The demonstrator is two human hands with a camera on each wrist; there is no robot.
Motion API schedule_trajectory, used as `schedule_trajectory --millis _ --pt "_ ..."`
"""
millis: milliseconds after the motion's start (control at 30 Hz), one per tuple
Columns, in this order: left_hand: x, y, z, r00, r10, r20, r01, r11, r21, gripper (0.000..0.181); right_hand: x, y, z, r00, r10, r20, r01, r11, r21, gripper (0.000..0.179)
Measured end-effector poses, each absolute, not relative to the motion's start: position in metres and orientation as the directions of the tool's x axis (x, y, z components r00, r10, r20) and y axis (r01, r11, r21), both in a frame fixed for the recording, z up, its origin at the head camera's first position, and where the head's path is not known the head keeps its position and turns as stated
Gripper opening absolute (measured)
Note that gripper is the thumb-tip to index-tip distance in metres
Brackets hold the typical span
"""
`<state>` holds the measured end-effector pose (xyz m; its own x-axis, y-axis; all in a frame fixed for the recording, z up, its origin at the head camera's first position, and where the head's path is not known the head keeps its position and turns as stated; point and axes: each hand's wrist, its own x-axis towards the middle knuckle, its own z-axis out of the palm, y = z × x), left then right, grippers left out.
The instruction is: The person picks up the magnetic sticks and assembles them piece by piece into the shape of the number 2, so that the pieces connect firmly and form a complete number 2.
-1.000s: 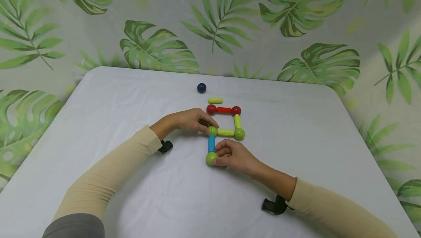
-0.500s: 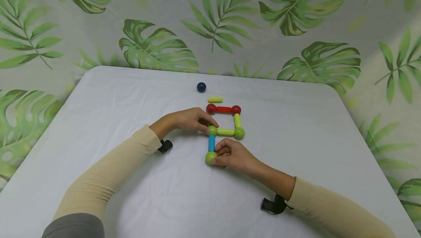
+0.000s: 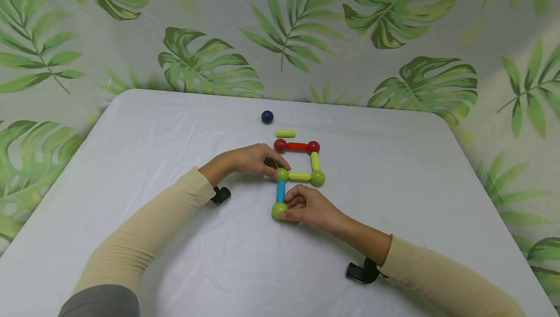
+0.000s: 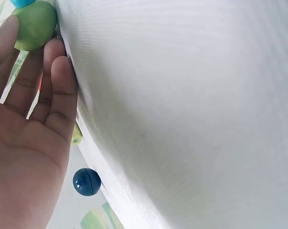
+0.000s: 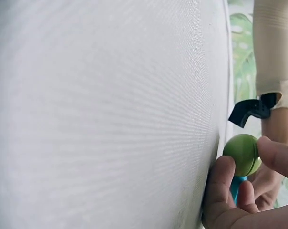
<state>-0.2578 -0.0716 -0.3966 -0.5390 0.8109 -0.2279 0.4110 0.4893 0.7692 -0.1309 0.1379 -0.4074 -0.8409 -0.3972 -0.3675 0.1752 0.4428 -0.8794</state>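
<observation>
My left hand (image 3: 257, 159) pinches a green ball (image 3: 283, 174) at one corner of a ball-and-rod figure lying on the white table. In the left wrist view, thumb and fingertips lie around that green ball (image 4: 36, 26). A blue rod (image 3: 280, 191) runs from it toward me to another green ball (image 3: 278, 210). My right hand (image 3: 317, 210) grips this nearer ball from the right; the right wrist view has the green ball (image 5: 241, 153) between thumb and finger. A yellow-green rod (image 3: 299, 176) leads right from the corner to a third green ball (image 3: 318, 178).
Another yellow-green rod (image 3: 315, 162) joins up to a red ball (image 3: 313, 147); a red rod (image 3: 297, 147) links that to a second red ball (image 3: 280, 146). Behind lie a loose yellow-green rod (image 3: 286, 133) and a dark blue ball (image 3: 267, 117). Leaf-patterned cloth (image 3: 306, 79) hangs beyond the table.
The nearer green ball has shifted very slightly left along with my right hand. My left hand keeps its place on the corner ball.
</observation>
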Motion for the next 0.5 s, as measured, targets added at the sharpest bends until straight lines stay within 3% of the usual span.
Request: schedule_trajectory --millis 500 --pt "-0.258 -0.071 -0.3941 -0.534 0.815 -0.226 0.423 0.489 0.763 0.036 -0.1345 0.1424 -0.4039 -0.839 -0.405 -0.364 0.149 0.473 -0.869 0.035"
